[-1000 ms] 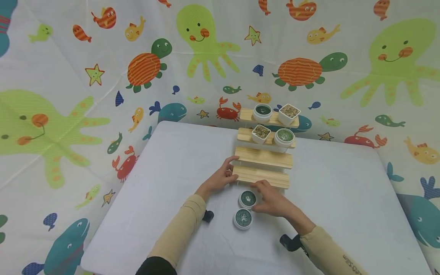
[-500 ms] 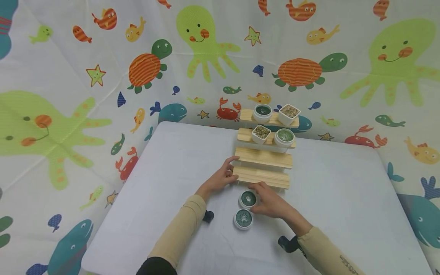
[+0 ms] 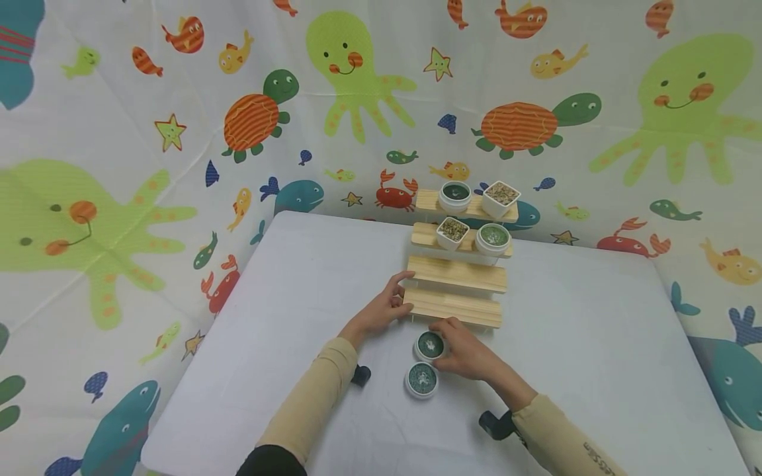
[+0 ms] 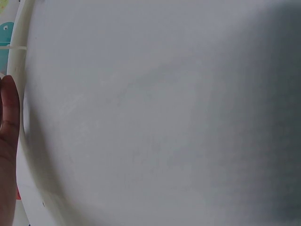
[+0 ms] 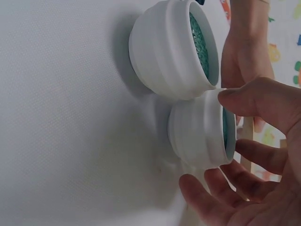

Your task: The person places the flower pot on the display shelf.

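Note:
In the head view, my left hand (image 3: 380, 310) holds the left end of a four-tier wooden display stand (image 3: 457, 274), its index finger at one lower tier and its thumb at the lowest. My right hand (image 3: 467, 352) grips the farther of two round white pots (image 3: 430, 345) just in front of the stand. Seen from the right wrist, the thumb lies at this pot's rim and the fingers reach round its other side. A second white pot (image 3: 422, 379) with the same speckled green filling stands close against it, nearer to me.
On the top tier are a round pot with dark green filling (image 3: 455, 194) and a square pot of grains (image 3: 501, 197). Below them sit another square pot (image 3: 452, 231) and a round green-filled pot (image 3: 493, 238). A sea-animal curtain (image 3: 369, 152) hangs behind the white table (image 3: 583, 344).
My right hand has shifted slightly left and toward me, closing in around the farther pot. The left hand stays at the stand.

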`<action>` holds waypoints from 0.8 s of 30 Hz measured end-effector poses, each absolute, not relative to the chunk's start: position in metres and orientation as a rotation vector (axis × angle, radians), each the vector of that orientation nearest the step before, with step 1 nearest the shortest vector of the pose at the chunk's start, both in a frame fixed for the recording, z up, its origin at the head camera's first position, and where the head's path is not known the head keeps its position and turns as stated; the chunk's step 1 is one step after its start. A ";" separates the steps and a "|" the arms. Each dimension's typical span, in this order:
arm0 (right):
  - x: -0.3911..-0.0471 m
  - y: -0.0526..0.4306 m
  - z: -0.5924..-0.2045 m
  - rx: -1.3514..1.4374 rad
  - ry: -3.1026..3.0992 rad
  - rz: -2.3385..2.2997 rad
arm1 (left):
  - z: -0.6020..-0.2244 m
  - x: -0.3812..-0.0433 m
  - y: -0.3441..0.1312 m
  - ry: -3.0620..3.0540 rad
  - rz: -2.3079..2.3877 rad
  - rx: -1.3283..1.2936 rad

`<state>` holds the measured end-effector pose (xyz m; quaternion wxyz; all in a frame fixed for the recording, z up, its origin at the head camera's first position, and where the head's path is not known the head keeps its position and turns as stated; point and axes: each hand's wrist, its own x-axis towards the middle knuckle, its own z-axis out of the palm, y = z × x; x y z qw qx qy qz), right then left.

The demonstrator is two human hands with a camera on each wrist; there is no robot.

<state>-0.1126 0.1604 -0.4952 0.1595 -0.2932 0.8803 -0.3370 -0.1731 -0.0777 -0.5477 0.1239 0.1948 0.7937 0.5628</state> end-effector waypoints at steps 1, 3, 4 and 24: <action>-0.112 0.160 -0.495 -0.839 2.518 -0.964 | -0.548 -0.173 -0.078 2.318 1.639 0.566; -0.112 0.159 -0.496 -0.841 2.525 -0.964 | -0.549 -0.173 -0.077 2.326 1.636 0.564; -0.111 0.159 -0.496 -0.844 2.529 -0.964 | -0.549 -0.173 -0.077 2.328 1.636 0.566; -0.107 0.154 -0.503 -0.730 2.599 -0.990 | -0.544 -0.170 -0.077 2.324 1.647 0.602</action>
